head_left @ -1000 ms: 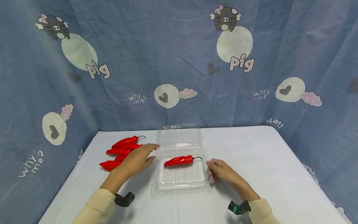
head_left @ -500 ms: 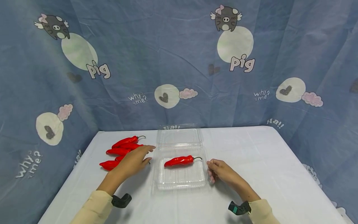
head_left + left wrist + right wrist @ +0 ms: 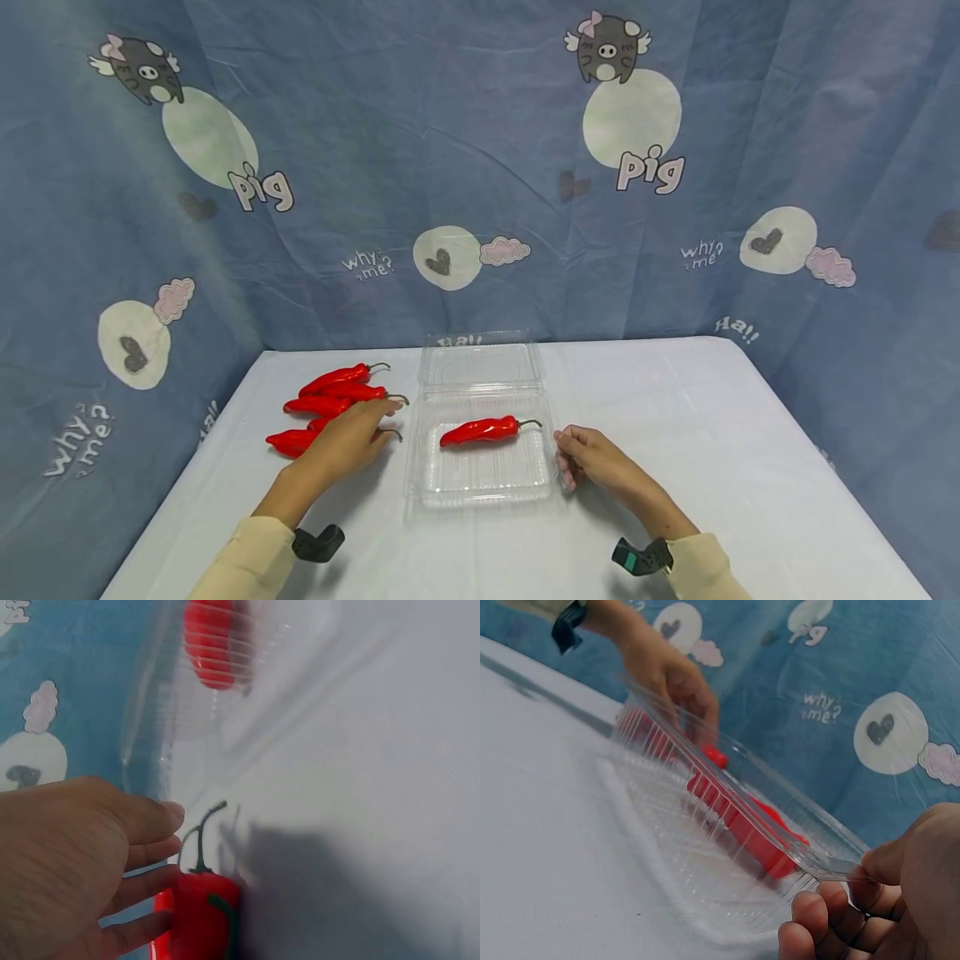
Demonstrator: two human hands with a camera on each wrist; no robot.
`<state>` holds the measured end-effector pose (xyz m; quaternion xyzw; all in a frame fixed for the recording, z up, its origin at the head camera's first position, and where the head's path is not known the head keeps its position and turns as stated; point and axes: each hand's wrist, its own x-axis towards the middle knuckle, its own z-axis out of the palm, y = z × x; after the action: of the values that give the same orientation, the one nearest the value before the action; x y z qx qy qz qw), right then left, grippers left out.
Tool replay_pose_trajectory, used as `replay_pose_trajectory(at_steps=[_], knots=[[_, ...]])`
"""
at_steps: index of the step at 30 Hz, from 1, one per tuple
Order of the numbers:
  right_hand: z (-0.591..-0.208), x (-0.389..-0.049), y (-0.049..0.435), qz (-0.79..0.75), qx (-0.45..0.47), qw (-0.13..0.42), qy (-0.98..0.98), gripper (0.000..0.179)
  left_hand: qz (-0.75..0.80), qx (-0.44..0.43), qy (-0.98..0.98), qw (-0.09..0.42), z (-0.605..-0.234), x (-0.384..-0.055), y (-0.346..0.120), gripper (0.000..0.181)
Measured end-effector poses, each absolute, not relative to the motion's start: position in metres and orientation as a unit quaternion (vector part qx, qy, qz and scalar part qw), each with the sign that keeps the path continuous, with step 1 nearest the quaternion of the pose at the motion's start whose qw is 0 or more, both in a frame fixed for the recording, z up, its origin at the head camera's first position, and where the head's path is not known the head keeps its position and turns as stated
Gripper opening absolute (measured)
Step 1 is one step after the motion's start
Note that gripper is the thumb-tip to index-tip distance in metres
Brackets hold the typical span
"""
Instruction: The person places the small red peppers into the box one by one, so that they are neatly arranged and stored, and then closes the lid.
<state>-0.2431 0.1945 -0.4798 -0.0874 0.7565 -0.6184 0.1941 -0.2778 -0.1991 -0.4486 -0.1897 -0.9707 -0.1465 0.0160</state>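
Note:
A clear plastic clamshell container (image 3: pixel 487 487) sits on the table with its lid (image 3: pixel 483 367) raised at the back. One red chili pepper (image 3: pixel 483 430), stem to the right, lies inside it. My right hand (image 3: pixel 596 458) pinches the container's right rim between thumb and fingers, as the right wrist view confirms. To the left, my left hand (image 3: pixel 341 442) is over a pile of red chili peppers (image 3: pixel 315 407), hiding part of them. In the left wrist view its fingers (image 3: pixel 142 892) are loosely extended beside a pepper (image 3: pixel 202 915) with a green stem.
A white cloth covers the table (image 3: pixel 675 400). Behind it hangs a blue curtain (image 3: pixel 510 192) with pig prints, meeting the table's back edge. Dark bands with small devices (image 3: pixel 318 543) are strapped to both wrists.
My left hand has drawn back leftward and slightly down, away from the container and over the pepper pile. The right hand, the container and the pepper inside have stayed in place.

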Motion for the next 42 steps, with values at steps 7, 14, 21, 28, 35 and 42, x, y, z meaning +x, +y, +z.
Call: replay_pose_trajectory(at_steps=[7,14,21,28,35,42], knots=[[-0.478,-0.243,0.194,-0.622,-0.086,0.197,0.753,0.03,-0.136,-0.183,-0.973,0.02,-0.454,-0.28,-0.208,0.05],[-0.475,-0.244,0.194,-0.623,-0.088,0.2,0.751,0.031,-0.117,-0.19,-0.974,0.041,-0.454,-0.282,-0.217,0.052],[-0.473,-0.244,0.195,-0.62,-0.09,0.2,0.753,0.031,-0.096,-0.179,-0.979,0.026,-0.459,-0.28,-0.221,0.051],[-0.474,-0.244,0.195,-0.626,-0.092,0.205,0.747,0.032,-0.113,-0.172,-0.978,0.029,-0.457,-0.275,-0.228,0.052],[-0.475,-0.242,0.192,-0.626,-0.092,0.204,0.747,0.032,-0.105,-0.189,-0.975,0.046,-0.459,-0.266,-0.242,0.048],[-0.475,-0.239,0.191,-0.621,-0.084,0.199,0.754,0.031,-0.101,-0.187,-0.975,0.061,-0.466,-0.264,-0.253,0.051]])
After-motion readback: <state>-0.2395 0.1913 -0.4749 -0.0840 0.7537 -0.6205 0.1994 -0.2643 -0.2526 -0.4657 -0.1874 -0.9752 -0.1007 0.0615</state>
